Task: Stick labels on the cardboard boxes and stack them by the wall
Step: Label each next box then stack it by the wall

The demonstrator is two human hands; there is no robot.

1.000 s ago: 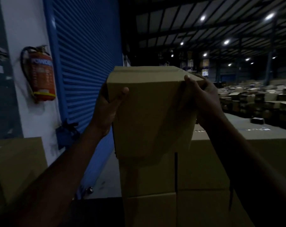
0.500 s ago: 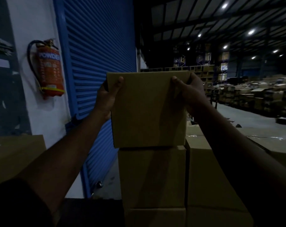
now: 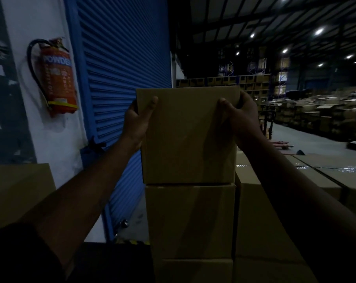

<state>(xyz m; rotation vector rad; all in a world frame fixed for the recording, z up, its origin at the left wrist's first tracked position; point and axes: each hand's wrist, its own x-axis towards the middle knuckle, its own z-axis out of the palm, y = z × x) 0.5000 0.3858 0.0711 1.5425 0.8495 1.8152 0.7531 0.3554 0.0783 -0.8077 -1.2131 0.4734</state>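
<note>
**Top box held on the stack**

I see both hands gripping the top cardboard box (image 3: 188, 135) at centre frame — left hand (image 3: 136, 121) and right hand (image 3: 242, 119) curled round its upper corners. It sits on a stack of boxes (image 3: 190, 219). Blue roller shutter (image 3: 122, 78) and a fire extinguisher (image 3: 57, 78) fill the upper left.

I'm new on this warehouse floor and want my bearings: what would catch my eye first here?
In the centre, the left hand and right hand grip a cardboard box atop a stack of boxes. To the left, a blue roller shutter fills the wall, with a red fire extinguisher mounted beside it. Far right, rows of cartons sit under ceiling lights.
</note>
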